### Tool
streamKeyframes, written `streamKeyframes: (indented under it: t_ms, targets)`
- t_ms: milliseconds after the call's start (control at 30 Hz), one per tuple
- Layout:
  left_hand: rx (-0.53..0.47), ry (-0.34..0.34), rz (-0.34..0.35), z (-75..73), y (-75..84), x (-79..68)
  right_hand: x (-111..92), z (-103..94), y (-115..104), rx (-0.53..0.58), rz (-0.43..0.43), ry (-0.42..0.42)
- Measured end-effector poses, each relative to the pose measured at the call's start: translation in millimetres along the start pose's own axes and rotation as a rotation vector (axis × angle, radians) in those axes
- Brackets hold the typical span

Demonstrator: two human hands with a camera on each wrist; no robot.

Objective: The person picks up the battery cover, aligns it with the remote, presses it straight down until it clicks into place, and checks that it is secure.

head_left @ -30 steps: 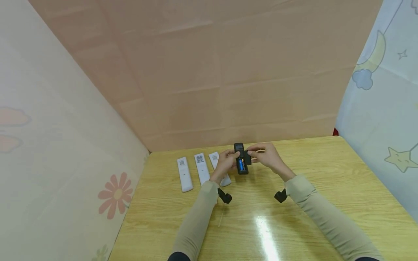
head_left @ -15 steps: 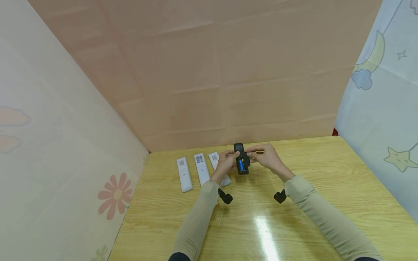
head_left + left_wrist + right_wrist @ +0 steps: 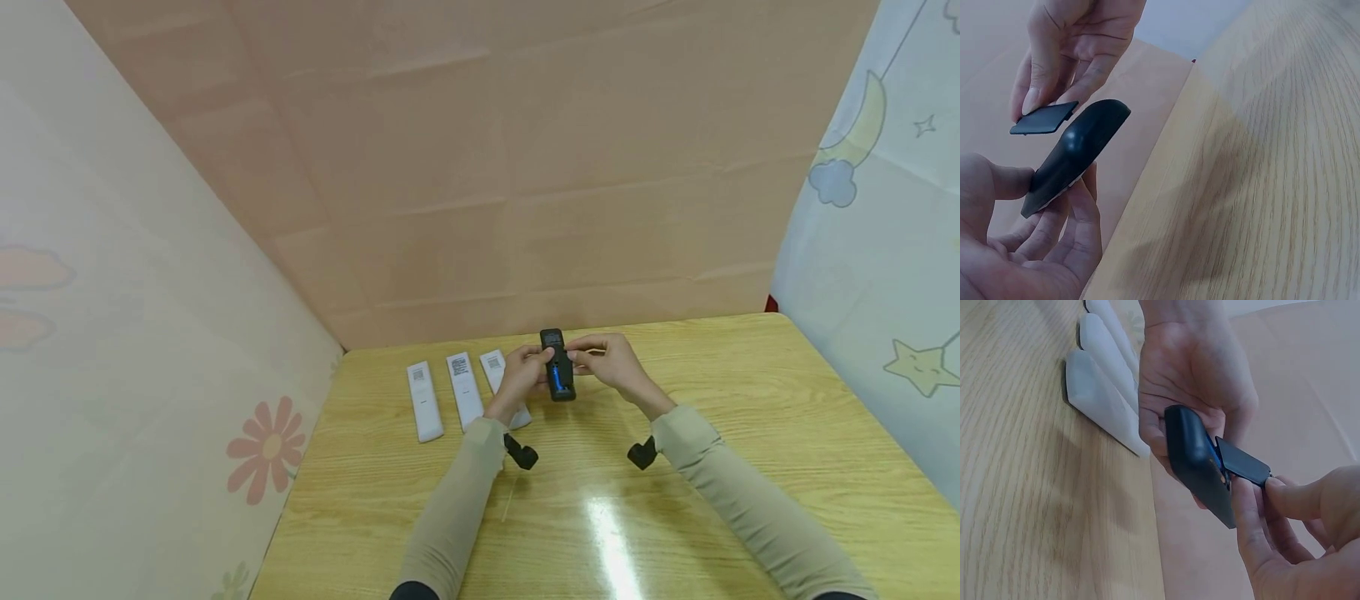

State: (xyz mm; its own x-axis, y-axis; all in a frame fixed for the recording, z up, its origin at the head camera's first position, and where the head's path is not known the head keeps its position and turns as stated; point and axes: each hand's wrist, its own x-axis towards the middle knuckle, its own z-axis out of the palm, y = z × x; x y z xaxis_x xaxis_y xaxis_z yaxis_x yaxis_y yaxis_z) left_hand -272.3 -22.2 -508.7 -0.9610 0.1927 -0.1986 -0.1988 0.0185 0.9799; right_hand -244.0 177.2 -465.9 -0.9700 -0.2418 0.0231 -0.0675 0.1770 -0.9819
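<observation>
My left hand (image 3: 517, 377) grips a black remote control (image 3: 552, 337), back side up, above the far part of the table. Its thumb presses on the remote's edge and the fingers support it from below. Blue batteries (image 3: 556, 379) show in the open compartment. Between thumb and fingers, my right hand (image 3: 617, 367) pinches the black battery cover (image 3: 1244, 464). In the left wrist view the cover (image 3: 1044, 119) is tilted close over the remote (image 3: 1079, 147). Seen from the right wrist, the cover's inner edge is right at the compartment, partly hiding the batteries.
Three white remote controls lie in a row on the wooden table (image 3: 352, 483): a left one (image 3: 425, 402), a middle one (image 3: 465, 392) and a right one (image 3: 492, 367) partly behind my left hand. A tan backdrop (image 3: 450, 208) stands behind the table, with patterned sheets at both sides.
The battery cover has moved left, from beside the remote to over its compartment, so less of the batteries shows. The remote has shifted slightly right in my left hand.
</observation>
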Motion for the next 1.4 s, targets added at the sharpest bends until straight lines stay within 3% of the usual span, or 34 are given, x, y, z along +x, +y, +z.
streamKeyframes:
  t_ms: [567, 1400]
  targets:
    - [-0.045, -0.012, 0.005, 11.3, 3.9, 1.1, 2, 0.1, 1, -0.025, 0.011, 0.012]
    - [-0.005, -0.007, 0.024, 8.9, 3.3, 0.0, -1, 0.7, 3, -0.043, 0.001, -0.019]
